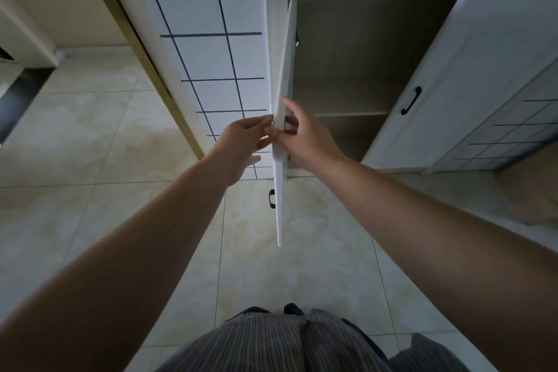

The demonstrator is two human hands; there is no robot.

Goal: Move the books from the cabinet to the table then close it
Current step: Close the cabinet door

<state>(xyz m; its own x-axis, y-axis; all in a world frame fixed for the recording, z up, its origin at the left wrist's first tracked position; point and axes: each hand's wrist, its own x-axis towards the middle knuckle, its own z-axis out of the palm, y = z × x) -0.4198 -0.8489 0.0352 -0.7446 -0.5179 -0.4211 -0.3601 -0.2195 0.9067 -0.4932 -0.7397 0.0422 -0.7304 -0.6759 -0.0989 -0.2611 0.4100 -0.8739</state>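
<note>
From the head camera, the white cabinet (347, 69) is standing open, and its left door (282, 142) is sticking straight out toward the person, seen edge-on. Both hands are meeting at the top edge of that door. The left hand (241, 145) is touching the door's left side, its fingers fairly straight, lying against it. The right hand (302, 136) is gripping the door's edge from the right, fingers curled round it. A black handle (272, 199) is showing on the door's left face, lower down. Right of the door, the bare shelves (350, 113) are showing inside the cabinet. The right door (437, 84) is hanging open too. No books can be seen.
</note>
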